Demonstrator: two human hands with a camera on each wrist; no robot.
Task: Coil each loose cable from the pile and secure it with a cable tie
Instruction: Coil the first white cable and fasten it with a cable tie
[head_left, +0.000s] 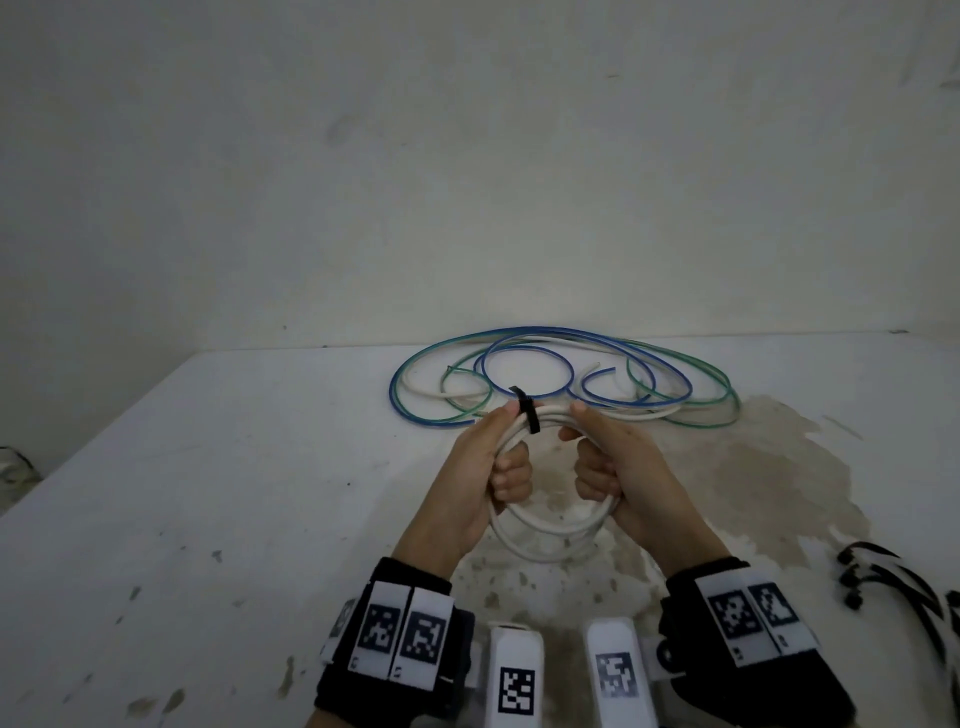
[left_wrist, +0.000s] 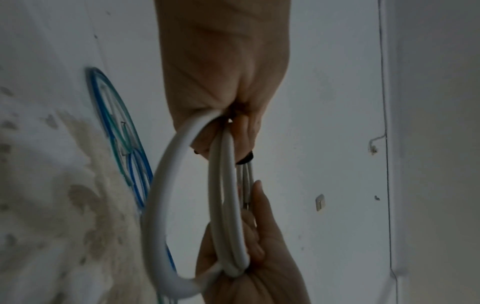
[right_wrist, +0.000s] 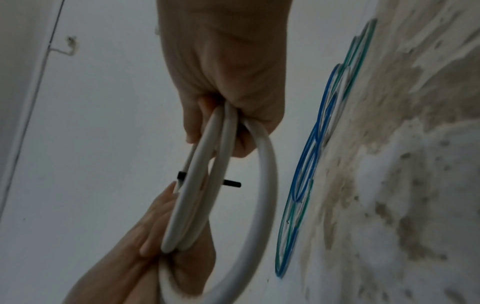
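1. I see the white table (head_left: 208, 493) carrying a loose pile of blue, green and white cables (head_left: 561, 374) at its far side.
2. Above it, nearer me, the white cable coil (head_left: 545, 530) is held up.
3. My left hand (head_left: 483, 467) and right hand (head_left: 618, 467) each curl tight round the coil.
4. A black cable tie (head_left: 529, 413) wraps its top.

both hands (head_left: 550, 478) raised, fingers curled, gripping

Both hands — left hand (head_left: 480, 470), right hand (head_left: 618, 467) — grip a white cable coil (head_left: 540, 535) bearing a black cable tie (head_left: 529, 412).
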